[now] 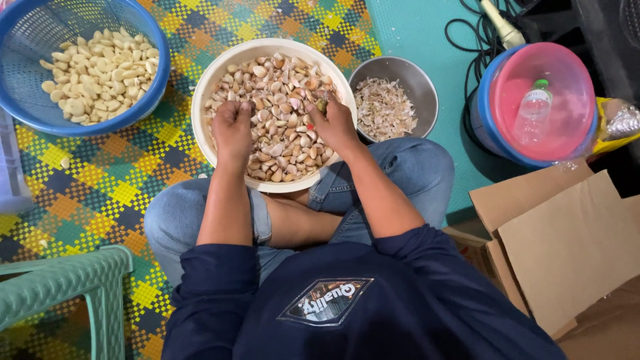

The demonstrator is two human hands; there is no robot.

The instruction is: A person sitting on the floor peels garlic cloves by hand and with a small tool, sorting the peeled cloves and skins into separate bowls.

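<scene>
Over my lap, I see the cream bowl [200, 100] of unpeeled garlic cloves [280, 87]. Left hand [232, 127] is fisted on the pile; right hand [335, 123], equally near, pinches 1 clove [322, 105] at its fingertips.

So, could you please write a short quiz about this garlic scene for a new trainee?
1. True or false: both hands are over the cream bowl.
2. Which container holds the peeled cloves? A) blue basket B) steel bowl C) pink bowl
3. What lies in the steel bowl?

Key:
1. True; the left hand and right hand are both over it.
2. A
3. Garlic skins.
</scene>
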